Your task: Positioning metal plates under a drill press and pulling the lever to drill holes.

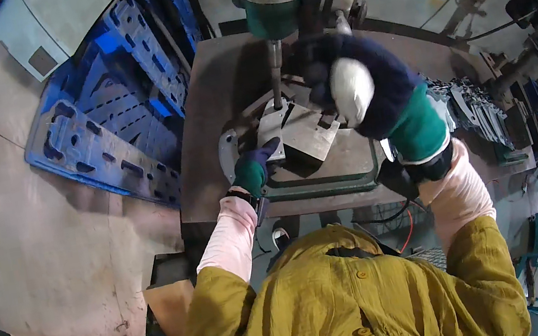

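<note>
Grey flooring lies beyond a brown, flat-topped table (217, 70) carrying one green metal drill press (272, 18). Beneath its spindle, left of one silvery angular metal block (309, 134), sits one narrow silvery metal plate (269, 125). It looks stiff, fairly light and perhaps slick; its near end seems the best hold. The dark-gloved left hand (255, 170) lays its grip there, though whether it pinches underneath I cannot tell. The dark-gloved right hand (331, 68) is raised beside the press, its grip unreadable. One curved grey metal piece (229, 155) lies left; far right, grey metal parts (473, 109) overlap uncountably.
</note>
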The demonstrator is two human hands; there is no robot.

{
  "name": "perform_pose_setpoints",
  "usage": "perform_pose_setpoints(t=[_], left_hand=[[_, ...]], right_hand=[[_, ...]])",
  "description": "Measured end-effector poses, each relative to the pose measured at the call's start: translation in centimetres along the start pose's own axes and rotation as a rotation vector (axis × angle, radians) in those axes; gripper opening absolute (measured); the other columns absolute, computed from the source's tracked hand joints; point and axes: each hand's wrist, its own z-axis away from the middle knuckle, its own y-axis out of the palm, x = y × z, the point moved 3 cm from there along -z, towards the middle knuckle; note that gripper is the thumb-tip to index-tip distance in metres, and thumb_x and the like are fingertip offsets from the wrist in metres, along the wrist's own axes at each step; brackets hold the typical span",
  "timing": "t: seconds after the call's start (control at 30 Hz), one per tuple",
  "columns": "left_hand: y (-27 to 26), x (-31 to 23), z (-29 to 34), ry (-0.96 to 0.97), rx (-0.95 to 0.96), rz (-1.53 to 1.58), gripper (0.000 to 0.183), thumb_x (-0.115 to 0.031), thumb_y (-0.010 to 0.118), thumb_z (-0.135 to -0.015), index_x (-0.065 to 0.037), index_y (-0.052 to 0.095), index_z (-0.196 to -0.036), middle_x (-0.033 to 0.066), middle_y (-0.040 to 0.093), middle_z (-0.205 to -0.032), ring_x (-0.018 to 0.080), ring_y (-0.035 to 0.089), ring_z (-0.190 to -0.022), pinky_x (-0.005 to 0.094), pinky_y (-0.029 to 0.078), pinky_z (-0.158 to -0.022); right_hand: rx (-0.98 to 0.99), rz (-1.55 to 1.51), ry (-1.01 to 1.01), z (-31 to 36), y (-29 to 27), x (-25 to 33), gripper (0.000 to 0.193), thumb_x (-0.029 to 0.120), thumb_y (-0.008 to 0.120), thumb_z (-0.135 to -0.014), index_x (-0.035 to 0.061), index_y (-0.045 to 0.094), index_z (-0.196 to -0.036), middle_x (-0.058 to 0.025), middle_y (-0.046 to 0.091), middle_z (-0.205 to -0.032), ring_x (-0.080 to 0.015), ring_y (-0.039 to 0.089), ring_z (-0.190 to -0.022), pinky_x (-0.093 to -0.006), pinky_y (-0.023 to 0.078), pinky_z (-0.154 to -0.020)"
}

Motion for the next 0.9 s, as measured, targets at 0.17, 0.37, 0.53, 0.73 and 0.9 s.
perform_pose_setpoints(t=[0.17, 0.37, 0.53, 0.73, 0.9], left_hand=[[0.5, -0.9, 0.7, 0.010, -0.025, -0.044, 0.043, -0.036, 0.078, -0.080, -0.008, 0.065, -0.110, 0.0071, 0.068, -0.093, 0.0167, 0.064, -0.070, 0.0276, 0.053, -0.056], [-0.3, 0.7, -1.6, 0.016, -0.069, -0.134, 0.051, -0.040, 0.080, -0.078, -0.008, 0.064, -0.113, 0.0101, 0.068, -0.090, 0.0206, 0.066, -0.072, 0.0334, 0.056, -0.060], [-0.8, 2.7, -4.7, -0.122, -0.130, -0.297, 0.055, -0.038, 0.080, -0.077, -0.005, 0.063, -0.119, 0.0135, 0.070, -0.096, 0.0265, 0.067, -0.078, 0.0419, 0.056, -0.070], [-4.7, 6.0, -7.9, 0.219, -0.121, -0.670, 0.060, -0.037, 0.080, -0.076, -0.001, 0.062, -0.121, 0.0131, 0.070, -0.101, 0.0243, 0.067, -0.080, 0.0376, 0.054, -0.075], [-0.7, 1.2, -1.7, 0.033, -0.130, -0.163, 0.069, -0.045, 0.080, -0.073, 0.002, 0.062, -0.120, 0.0128, 0.068, -0.109, 0.0229, 0.066, -0.087, 0.0363, 0.053, -0.078]], right_hand=[[-0.006, 0.679, -0.154, -0.1, -3.3, -3.1, 0.039, 0.005, 0.066, -0.079, 0.0002, 0.060, -0.117, -0.0122, 0.070, -0.091, -0.0251, 0.069, -0.082, -0.0357, 0.055, -0.076], [-0.399, 0.379, -0.021, -1.6, -4.8, -5.9, 0.026, 0.004, 0.064, -0.081, -0.0014, 0.065, -0.107, -0.0103, 0.066, -0.080, -0.0202, 0.064, -0.065, -0.0321, 0.054, -0.064], [-0.622, 0.739, -0.206, -2.8, -9.5, -7.2, 0.023, 0.002, 0.061, -0.083, -0.0023, 0.066, -0.105, -0.0098, 0.068, -0.081, -0.0165, 0.064, -0.065, -0.0296, 0.053, -0.062], [-0.716, 1.120, -0.462, -4.4, -11.0, -7.8, 0.024, 0.018, 0.066, -0.083, 0.0065, 0.067, -0.104, -0.0156, 0.068, -0.080, -0.0275, 0.069, -0.071, -0.0385, 0.052, -0.065], [-0.861, 1.294, -0.395, -4.0, -10.2, -6.2, 0.018, 0.014, 0.068, -0.085, 0.0052, 0.070, -0.101, -0.0103, 0.072, -0.087, -0.0197, 0.070, -0.077, -0.0329, 0.054, -0.069]])
